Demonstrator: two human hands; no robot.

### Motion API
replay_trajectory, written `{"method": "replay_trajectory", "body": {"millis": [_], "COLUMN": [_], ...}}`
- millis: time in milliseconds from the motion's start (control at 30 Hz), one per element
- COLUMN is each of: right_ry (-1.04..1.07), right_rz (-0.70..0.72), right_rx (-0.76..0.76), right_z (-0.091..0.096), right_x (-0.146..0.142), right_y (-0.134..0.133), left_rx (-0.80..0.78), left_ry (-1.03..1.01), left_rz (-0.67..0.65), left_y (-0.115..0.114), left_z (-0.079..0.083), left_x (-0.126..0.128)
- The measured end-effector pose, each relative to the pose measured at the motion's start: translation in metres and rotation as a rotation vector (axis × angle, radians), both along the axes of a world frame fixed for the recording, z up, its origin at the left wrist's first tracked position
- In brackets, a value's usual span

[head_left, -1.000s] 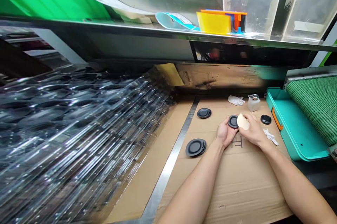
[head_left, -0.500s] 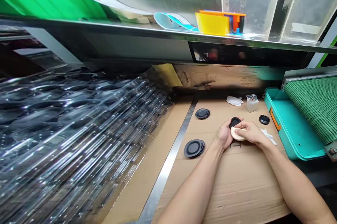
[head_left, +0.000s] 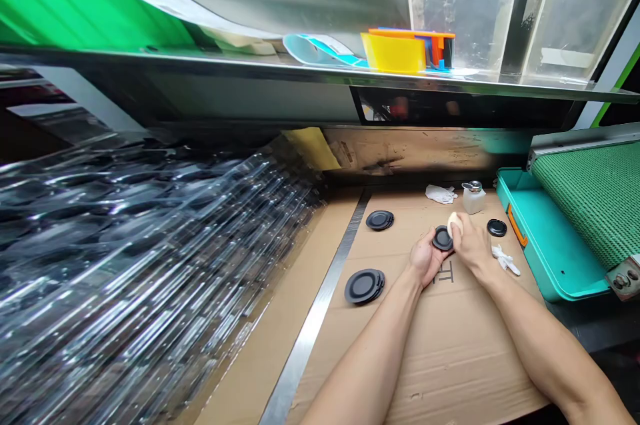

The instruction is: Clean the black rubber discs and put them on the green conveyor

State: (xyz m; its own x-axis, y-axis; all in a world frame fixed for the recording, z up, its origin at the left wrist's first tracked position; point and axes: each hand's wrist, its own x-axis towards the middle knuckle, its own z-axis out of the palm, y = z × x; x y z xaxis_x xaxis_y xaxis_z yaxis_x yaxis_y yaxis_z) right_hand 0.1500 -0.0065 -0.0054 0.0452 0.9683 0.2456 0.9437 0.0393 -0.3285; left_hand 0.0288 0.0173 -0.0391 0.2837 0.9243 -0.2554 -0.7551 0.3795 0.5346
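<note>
My left hand [head_left: 424,257] grips a small black round disc [head_left: 442,238] above the cardboard sheet [head_left: 450,345], its face turned up toward me. My right hand [head_left: 470,246] is closed on a cream-coloured pad [head_left: 454,225] and presses it against the disc's right edge. Both hands meet over the middle of the cardboard. A stack of black discs [head_left: 364,286] lies to the left of my left wrist. A second, smaller stack of discs [head_left: 379,220] sits farther back. A single black disc [head_left: 497,228] lies to the right of my right hand.
A small clear dispenser bottle [head_left: 473,197] and a crumpled white wipe [head_left: 440,194] stand behind my hands; another white wipe [head_left: 505,260] lies on the right. A teal tray [head_left: 550,245] and green conveyor belt [head_left: 595,198] border the right. Stacked clear plastic trays [head_left: 140,265] fill the left.
The cream pad has moved from under the disc's front edge up to its right side. My hands have shifted slightly away from me; the disc now faces up.
</note>
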Motion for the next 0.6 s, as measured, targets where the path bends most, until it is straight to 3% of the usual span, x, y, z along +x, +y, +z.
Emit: {"method": "replay_trajectory", "body": {"millis": [100, 233, 367, 500, 600], "right_ry": [-0.088, -0.102, -0.11, -0.074, -0.075], "right_rz": [0.071, -0.048, 0.011, -0.104, -0.055], "right_rx": [-0.017, -0.038, -0.057, -0.094, -0.093], "right_z": [-0.003, -0.002, 0.001, 0.004, 0.0], "right_x": [-0.009, -0.013, -0.011, -0.007, -0.008], "right_y": [0.0, 0.003, 0.002, 0.001, -0.002], "left_rx": [0.007, -0.005, -0.005, -0.016, -0.025], "left_ry": [-0.009, 0.019, -0.007, 0.009, -0.012], "left_rz": [-0.002, -0.029, -0.013, 0.003, -0.007], "left_y": [-0.001, 0.0, 0.001, 0.0, 0.0], "left_z": [0.002, 0.002, 0.001, 0.002, 0.003], "left_x": [0.0, 0.0, -0.001, 0.0, -0.001]}}
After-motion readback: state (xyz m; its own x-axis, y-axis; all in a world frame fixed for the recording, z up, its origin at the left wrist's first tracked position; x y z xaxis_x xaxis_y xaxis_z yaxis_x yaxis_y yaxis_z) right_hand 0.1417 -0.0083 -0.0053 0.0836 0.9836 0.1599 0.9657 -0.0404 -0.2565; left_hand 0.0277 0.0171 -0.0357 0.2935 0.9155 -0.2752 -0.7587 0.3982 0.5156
